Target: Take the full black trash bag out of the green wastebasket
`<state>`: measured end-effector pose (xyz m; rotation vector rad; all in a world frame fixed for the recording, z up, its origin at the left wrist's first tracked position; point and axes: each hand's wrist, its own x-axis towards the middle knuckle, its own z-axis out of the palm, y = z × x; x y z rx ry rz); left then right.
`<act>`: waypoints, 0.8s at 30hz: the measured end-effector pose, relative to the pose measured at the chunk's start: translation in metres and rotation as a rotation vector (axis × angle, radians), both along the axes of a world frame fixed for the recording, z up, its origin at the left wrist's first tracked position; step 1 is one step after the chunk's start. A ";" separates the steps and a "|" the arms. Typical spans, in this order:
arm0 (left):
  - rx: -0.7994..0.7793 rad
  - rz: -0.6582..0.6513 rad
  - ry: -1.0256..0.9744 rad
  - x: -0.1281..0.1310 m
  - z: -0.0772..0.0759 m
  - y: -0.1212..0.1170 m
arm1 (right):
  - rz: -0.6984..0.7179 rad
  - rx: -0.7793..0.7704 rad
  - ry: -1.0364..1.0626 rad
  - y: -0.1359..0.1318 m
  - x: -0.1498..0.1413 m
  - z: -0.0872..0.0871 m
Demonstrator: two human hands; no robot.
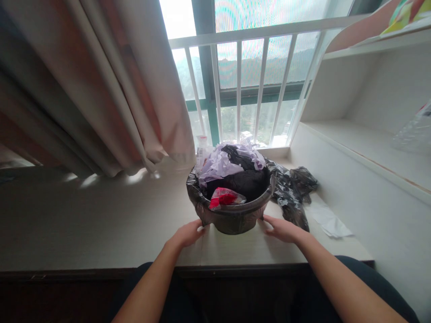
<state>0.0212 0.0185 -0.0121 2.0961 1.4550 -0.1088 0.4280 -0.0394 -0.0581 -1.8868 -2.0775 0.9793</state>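
A round trash bin (232, 224) stands on the pale ledge, lined with a thin dark trash bag (198, 204) folded over its rim. Crumpled white paper (220, 163), a dark bundle (239, 181) and a red-and-clear wrapper (225, 197) fill it to the top. My left hand (188, 233) pinches the hanging edge of the bag at the bin's lower left. On the lower right, my right hand (281, 229) pinches the bag's edge too, its fingertips partly hidden.
Another crumpled black plastic bag (292, 193) lies right of the bin, beside a white paper sheet (330, 220). Curtains (101, 80) hang at left, and a white railing (239, 89) crosses the window behind. A shelf (363, 143) with a clear plastic bottle (415, 130) borders the right.
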 end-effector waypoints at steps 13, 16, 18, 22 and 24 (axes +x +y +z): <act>0.004 -0.006 -0.007 -0.001 -0.003 0.000 | -0.010 0.001 0.001 0.001 0.001 -0.005; 0.004 -0.005 -0.004 -0.001 -0.003 0.001 | -0.003 0.010 0.005 0.001 0.002 -0.006; 0.003 -0.003 -0.004 -0.001 -0.003 0.001 | -0.003 0.013 0.006 0.001 0.002 -0.007; 0.000 0.001 -0.016 -0.001 -0.003 0.000 | -0.005 0.027 0.002 0.001 0.003 -0.009; -0.001 0.008 -0.019 -0.002 -0.004 0.000 | -0.004 0.069 -0.009 0.001 0.004 -0.010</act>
